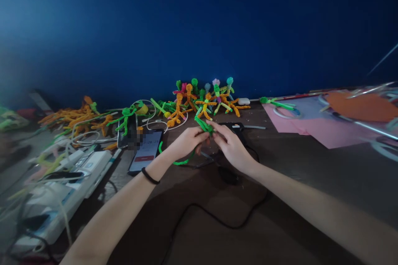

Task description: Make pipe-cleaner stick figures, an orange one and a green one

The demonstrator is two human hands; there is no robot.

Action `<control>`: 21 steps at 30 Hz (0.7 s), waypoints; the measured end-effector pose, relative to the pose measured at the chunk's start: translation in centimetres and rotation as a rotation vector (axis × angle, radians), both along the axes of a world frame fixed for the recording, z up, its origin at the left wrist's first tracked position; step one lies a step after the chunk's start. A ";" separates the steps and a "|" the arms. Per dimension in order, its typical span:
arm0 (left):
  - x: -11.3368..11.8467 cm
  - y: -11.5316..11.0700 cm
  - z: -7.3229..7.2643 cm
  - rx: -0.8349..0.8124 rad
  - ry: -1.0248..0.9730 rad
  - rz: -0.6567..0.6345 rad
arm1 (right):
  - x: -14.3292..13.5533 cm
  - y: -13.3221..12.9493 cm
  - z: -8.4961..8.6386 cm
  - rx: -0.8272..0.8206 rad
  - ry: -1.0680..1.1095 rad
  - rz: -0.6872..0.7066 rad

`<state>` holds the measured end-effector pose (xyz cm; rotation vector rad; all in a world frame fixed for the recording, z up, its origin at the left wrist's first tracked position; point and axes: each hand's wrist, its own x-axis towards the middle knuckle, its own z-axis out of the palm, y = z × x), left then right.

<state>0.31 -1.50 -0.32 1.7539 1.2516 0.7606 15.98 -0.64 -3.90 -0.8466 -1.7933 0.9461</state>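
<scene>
Both clamped, frame centre: left hand point(188, 140), right hand point(230, 145) on green fuzzy piece point(202, 124); I judge it light, soft, bendable; pinch mid-length.

No writing can be read: the screen of the dark-edged rectangular phone point(146, 151) and the small white label point(236, 126) on the flat black device point(241, 133) are too blurred.
</scene>
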 end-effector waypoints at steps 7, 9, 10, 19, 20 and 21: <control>-0.2 0.2 0.1 0.063 -0.071 0.109 | 0.3 0.0 0.4 -0.023 -0.051 -0.039; -0.1 0.3 0.1 0.065 -0.098 0.116 | 0.3 0.0 0.4 -0.029 -0.044 -0.036; 0.0 0.3 0.0 0.067 -0.110 0.119 | 0.3 0.0 0.4 -0.033 -0.040 -0.035; 0.8 0.0 -0.2 0.178 -0.110 0.263 | 0.3 0.0 0.0 0.030 0.005 -0.028; 0.8 0.0 -0.2 0.187 -0.110 0.283 | 0.2 0.1 0.0 0.031 -0.001 -0.033; 0.8 0.0 -0.2 0.191 -0.113 0.294 | 0.2 0.1 0.0 0.034 -0.006 -0.036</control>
